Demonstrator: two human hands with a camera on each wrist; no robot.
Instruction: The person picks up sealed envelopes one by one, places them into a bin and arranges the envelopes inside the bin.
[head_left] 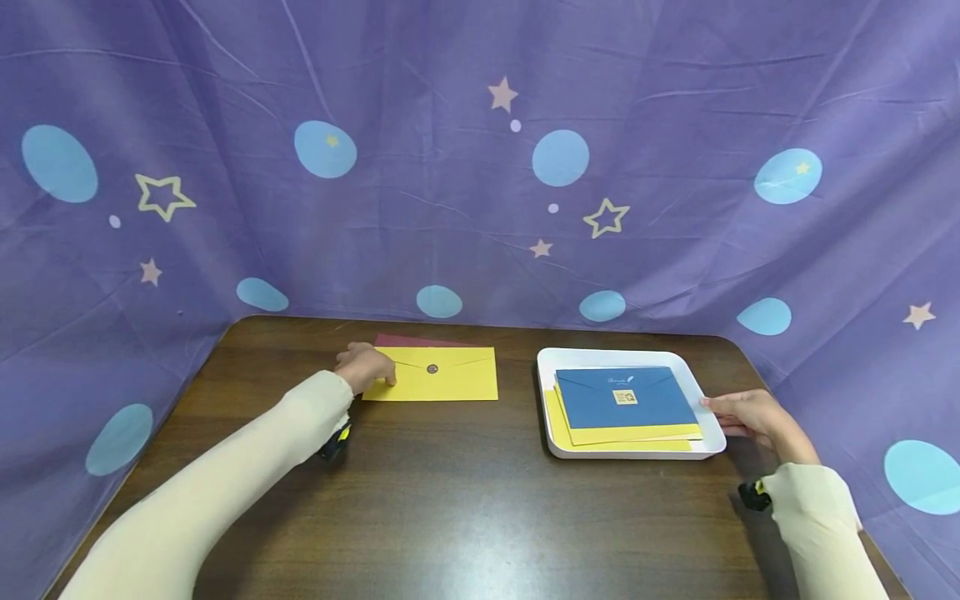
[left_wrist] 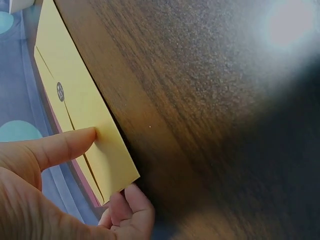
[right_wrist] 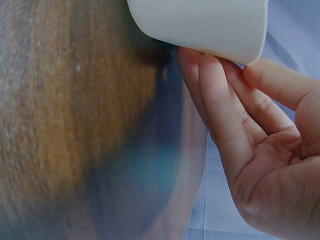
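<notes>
At the left end of a yellow envelope (head_left: 457, 379) with a round dark seal, my left hand (head_left: 365, 367) pinches it, the thumb on top and the other fingers at and under the end edge in the left wrist view. A dark red envelope (head_left: 423, 341) shows behind and beneath it. My right hand (head_left: 757, 414) holds the right side of a white tray (head_left: 600, 357), thumb on the rim and fingers against the underside. In the tray lies a blue envelope (head_left: 585, 408) with a square label, over yellow envelopes (head_left: 600, 437).
Both envelopes and tray are toward the back of a brown wooden table (head_left: 450, 483). A purple curtain (head_left: 450, 167) with stars and blue dots hangs behind and at the sides. Dark wrist devices (head_left: 753, 496) sit by the cream sleeves.
</notes>
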